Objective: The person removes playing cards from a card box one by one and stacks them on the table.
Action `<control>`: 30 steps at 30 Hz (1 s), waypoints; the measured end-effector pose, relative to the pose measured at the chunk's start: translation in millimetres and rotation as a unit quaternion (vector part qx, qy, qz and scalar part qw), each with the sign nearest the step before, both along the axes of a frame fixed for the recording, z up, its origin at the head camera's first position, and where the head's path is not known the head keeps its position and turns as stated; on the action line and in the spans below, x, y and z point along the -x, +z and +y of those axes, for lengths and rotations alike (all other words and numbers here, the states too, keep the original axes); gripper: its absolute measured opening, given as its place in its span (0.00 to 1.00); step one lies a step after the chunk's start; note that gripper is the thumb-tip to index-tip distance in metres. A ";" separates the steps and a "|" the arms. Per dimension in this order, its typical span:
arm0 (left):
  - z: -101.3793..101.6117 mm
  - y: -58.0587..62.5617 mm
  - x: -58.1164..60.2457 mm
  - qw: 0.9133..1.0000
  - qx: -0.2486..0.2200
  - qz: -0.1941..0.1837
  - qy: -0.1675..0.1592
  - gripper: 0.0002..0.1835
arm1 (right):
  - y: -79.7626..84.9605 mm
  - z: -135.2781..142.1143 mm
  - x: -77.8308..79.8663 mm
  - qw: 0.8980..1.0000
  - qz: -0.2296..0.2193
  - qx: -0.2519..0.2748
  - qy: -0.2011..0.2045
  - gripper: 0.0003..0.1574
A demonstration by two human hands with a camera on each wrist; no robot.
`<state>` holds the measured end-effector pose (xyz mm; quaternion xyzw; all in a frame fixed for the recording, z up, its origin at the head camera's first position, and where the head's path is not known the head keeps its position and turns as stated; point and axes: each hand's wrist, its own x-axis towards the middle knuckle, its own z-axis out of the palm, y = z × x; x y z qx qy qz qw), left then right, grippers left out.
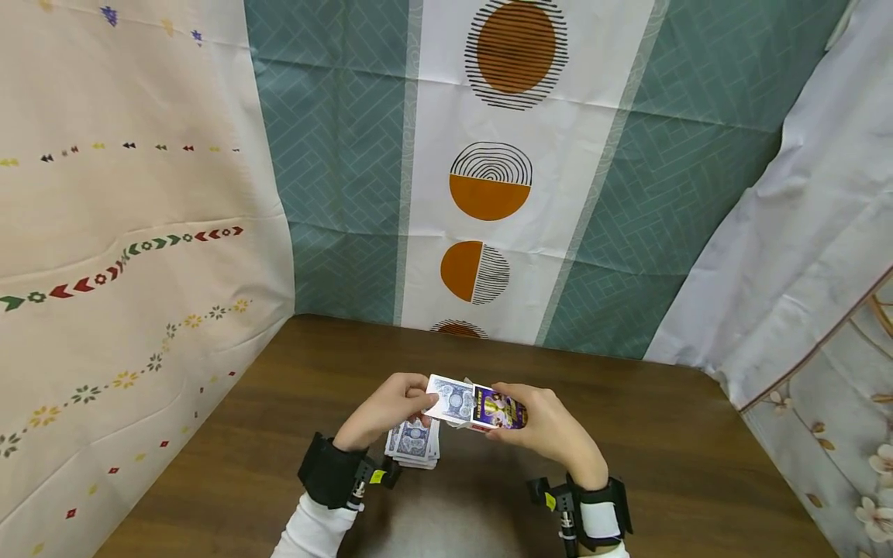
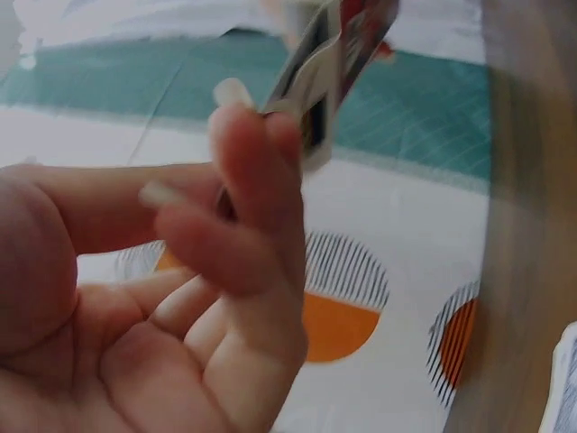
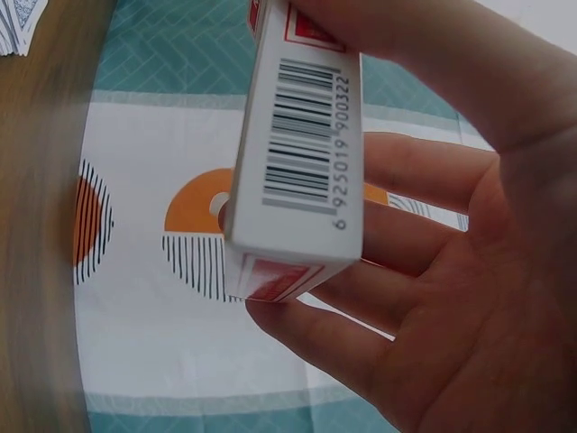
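Observation:
Over the table, my right hand (image 1: 551,422) grips a purple-fronted playing card box (image 1: 498,408). Its white side with a barcode (image 3: 305,135) faces the right wrist camera. My left hand (image 1: 392,407) pinches a blue-backed playing card (image 1: 449,398) by its outer end, between thumb and fingers. The card's other end is at the open mouth of the box, where white flaps stick out. Below the left hand lies a loose pile of blue-backed cards (image 1: 415,443) on the table, partly hidden by that hand.
The brown wooden table (image 1: 663,465) spreads out around both hands. Behind it hangs a green and white cloth (image 1: 349,155) with orange circles. A cream patterned cloth (image 1: 139,310) hangs on the left, a white one (image 1: 802,217) on the right.

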<state>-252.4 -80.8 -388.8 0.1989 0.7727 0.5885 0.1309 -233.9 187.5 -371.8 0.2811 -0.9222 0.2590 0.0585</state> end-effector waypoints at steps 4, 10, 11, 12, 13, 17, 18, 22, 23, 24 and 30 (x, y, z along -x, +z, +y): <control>-23.2 1.2 4.4 1.000 -0.010 0.008 -0.015 0.13 | -0.6 1.8 0.5 1.000 0.005 0.001 0.001 0.40; -50.1 -8.5 17.8 0.997 -0.046 -0.028 0.047 0.20 | -1.3 3.3 2.3 1.000 0.009 -0.004 0.001 0.40; -51.9 -11.7 20.4 0.996 -0.050 -0.034 0.069 0.20 | -1.5 3.2 2.4 1.000 0.009 -0.004 0.002 0.40; -53.0 -15.2 22.9 0.994 -0.049 -0.038 0.091 0.19 | -1.8 3.0 2.4 1.000 0.008 -0.004 0.002 0.40; -53.2 -18.9 25.4 0.991 -0.050 -0.044 0.113 0.18 | -2.0 2.9 2.4 1.000 0.007 -0.004 0.002 0.40; -47.0 -37.1 35.7 0.982 -0.029 -0.055 0.178 0.14 | -3.3 2.9 2.4 1.000 -0.001 -0.004 -0.002 0.40; -44.1 -42.3 38.0 0.981 -0.022 -0.056 0.186 0.13 | -3.7 3.0 2.6 1.000 -0.005 -0.004 -0.004 0.40; -30.7 -60.8 44.4 0.977 0.026 -0.046 0.207 0.10 | -4.3 2.9 3.6 1.000 -0.020 -0.002 -0.009 0.40; -27.7 -64.5 45.1 0.976 0.041 -0.039 0.212 0.09 | -4.4 2.8 4.0 1.000 -0.022 -0.002 -0.010 0.40; -25.0 -67.7 45.6 0.974 0.057 -0.030 0.217 0.08 | -4.5 2.7 4.3 1.000 -0.024 -0.003 -0.009 0.40; -15.7 -79.7 47.3 0.958 0.137 0.021 0.249 0.06 | -4.5 1.4 5.6 1.000 -0.024 -0.005 -0.004 0.41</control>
